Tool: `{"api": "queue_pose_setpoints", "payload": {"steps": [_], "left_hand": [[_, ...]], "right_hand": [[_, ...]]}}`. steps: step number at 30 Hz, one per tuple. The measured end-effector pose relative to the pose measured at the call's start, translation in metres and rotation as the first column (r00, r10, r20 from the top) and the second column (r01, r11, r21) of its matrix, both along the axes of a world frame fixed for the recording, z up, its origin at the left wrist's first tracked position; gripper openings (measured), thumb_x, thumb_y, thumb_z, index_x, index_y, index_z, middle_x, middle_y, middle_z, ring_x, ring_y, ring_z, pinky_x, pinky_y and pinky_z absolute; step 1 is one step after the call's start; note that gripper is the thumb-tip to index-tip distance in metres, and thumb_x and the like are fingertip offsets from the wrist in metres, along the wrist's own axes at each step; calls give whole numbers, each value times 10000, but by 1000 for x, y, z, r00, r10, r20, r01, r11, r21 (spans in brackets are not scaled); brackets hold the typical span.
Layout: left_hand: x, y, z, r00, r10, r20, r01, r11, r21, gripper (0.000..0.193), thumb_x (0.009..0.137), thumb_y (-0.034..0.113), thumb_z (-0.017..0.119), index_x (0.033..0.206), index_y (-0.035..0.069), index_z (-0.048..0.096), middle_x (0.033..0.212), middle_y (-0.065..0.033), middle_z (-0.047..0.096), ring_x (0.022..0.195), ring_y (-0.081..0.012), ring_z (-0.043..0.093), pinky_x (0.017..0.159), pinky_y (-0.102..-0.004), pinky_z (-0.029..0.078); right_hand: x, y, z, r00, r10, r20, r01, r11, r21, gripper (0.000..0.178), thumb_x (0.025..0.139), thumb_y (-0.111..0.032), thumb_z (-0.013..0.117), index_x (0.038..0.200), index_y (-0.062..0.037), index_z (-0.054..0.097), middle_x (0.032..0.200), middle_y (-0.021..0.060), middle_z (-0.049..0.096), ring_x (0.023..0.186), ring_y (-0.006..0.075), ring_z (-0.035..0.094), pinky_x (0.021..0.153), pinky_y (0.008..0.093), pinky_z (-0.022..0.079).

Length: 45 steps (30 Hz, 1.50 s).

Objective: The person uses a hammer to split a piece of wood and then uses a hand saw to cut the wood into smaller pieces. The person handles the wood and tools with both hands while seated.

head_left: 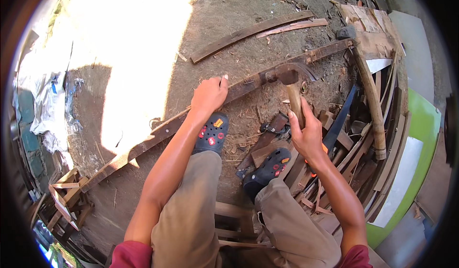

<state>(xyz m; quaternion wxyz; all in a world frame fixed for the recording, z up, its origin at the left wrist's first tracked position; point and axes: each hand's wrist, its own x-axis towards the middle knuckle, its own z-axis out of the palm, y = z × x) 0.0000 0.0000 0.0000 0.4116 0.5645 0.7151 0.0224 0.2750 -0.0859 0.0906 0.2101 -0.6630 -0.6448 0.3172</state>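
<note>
Beam: long, dark wooden beam [238,90] slanting across the bare ground [224,2]; its right end is near a grey stone [345,32], its left end by a heap of wooden offcuts [67,185].
Left hand: [209,96] on the beam, between its middle and left end; fingers bent and partly hidden, so cannot tell if they pinch the wood or only press on it.
Right hand: [308,133] wrapped round the handle of a claw hammer [289,78].
Hammer head: seen over the beam, right of its middle, claw curving toward the right end; cannot tell whether the face touches wood.
Beam handling: probably heavy for its length, stiff, rough and not slippery; edges look worn, so splinters are likely.
Beam hold: both long edges near the middle for lifting; for steadying, a palm well away from the hammer, as the left one is.
Hammer handling: likely head-heavy, hard, not fragile; pale wooden handle may slip in a sweaty palm.
Hammer hold: low on the handle gives more swing, near the head more control.
Nearby: left clog [210,133] just beside the beam's lower edge.
</note>
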Motion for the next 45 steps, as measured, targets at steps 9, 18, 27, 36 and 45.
{"api": "queue_pose_setpoints", "payload": {"steps": [9,18,27,36,45], "left_hand": [[34,13,5,904,183,388,-212,977,34,455,949,399,650,978,-44,750,839,-207,737,819,-291,711,791,-405,522],[41,17,14,681,431,592,-252,897,-364,213,892,198,754,905,-14,765,860,-89,739,742,-149,653,675,-299,508],[46,-2,5,725,358,589,-245,933,-265,225,844,204,826,849,-3,735,791,-48,699,712,-117,599,647,-298,480],[56,-35,-25,854,-143,499,-62,926,372,241,839,259,822,805,43,721,928,-75,678,945,-238,605,866,-365,467],[28,-43,-24,975,-174,140,45,767,640,631,806,412,826,1248,21,604,1186,-188,645,1105,-333,614,972,-425,469]], "right_hand": [[-2,-24,-29,980,-190,-61,195,978,77,487,999,-136,619,1369,153,491,1132,359,660,1036,424,706,857,431,546],[15,-27,-44,988,-144,46,132,970,202,485,1018,-162,607,1438,47,483,909,236,702,765,260,710,708,356,540],[2,-23,-19,976,-211,-62,210,978,-17,493,1005,-149,599,1400,117,467,1164,374,639,1077,504,652,873,472,534],[24,-66,-65,968,-251,30,252,967,-42,490,1014,-200,617,1415,59,508,933,213,690,785,253,661,712,368,516],[1,-96,-45,911,-410,-40,353,827,-439,509,1012,-255,617,1411,48,524,1060,216,717,839,221,689,753,339,531]]}}
